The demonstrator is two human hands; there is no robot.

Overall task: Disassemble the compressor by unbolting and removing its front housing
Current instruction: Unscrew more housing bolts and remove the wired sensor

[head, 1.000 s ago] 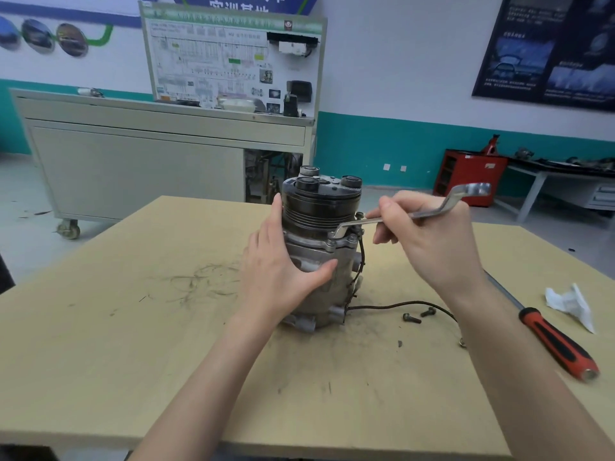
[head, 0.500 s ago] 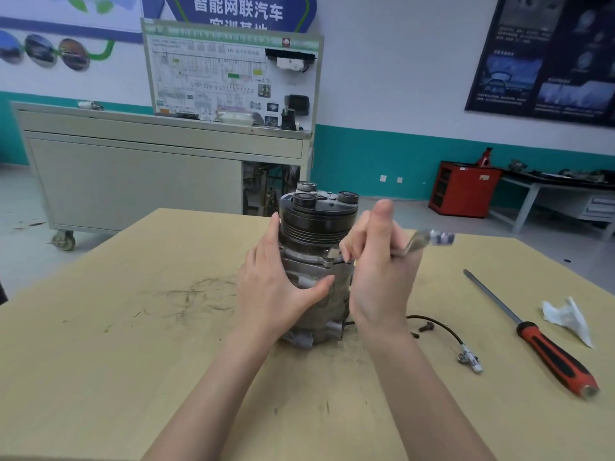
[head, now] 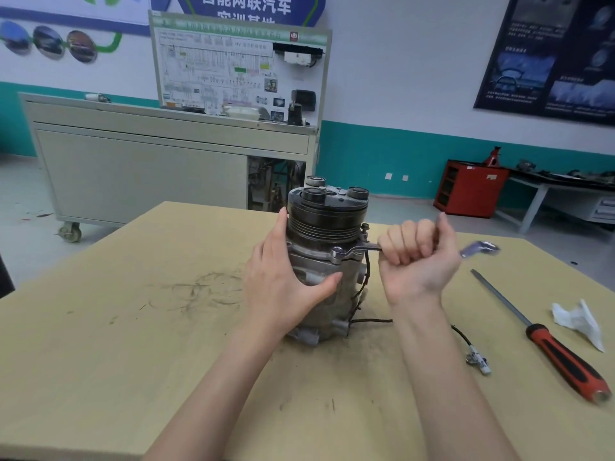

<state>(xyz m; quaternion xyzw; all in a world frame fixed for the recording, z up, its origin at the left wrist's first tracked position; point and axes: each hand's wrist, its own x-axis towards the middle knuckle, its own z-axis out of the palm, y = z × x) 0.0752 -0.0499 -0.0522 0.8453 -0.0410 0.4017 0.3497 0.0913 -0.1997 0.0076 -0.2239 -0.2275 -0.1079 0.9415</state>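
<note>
Bright, even indoor lighting from overhead. The pale table point(head: 100, 327) shows no glare, and only a soft, weak shadow gathers at the foot of the compressor point(head: 327, 261). The near centre is sharp. Right of the right hand point(head: 419, 261), the free end of the wrench point(head: 479, 248) is smeared by motion blur. Wide-angle distortion tilts the cabinet point(head: 133, 174) at far left and the dark poster point(head: 549, 61) at far right, whose print is soft. A small highlight sits on the butt of the screwdriver point(head: 565, 361).

The blue wall sign point(head: 246, 6) reads "智能网联汽车"; other print is illegible.
</note>
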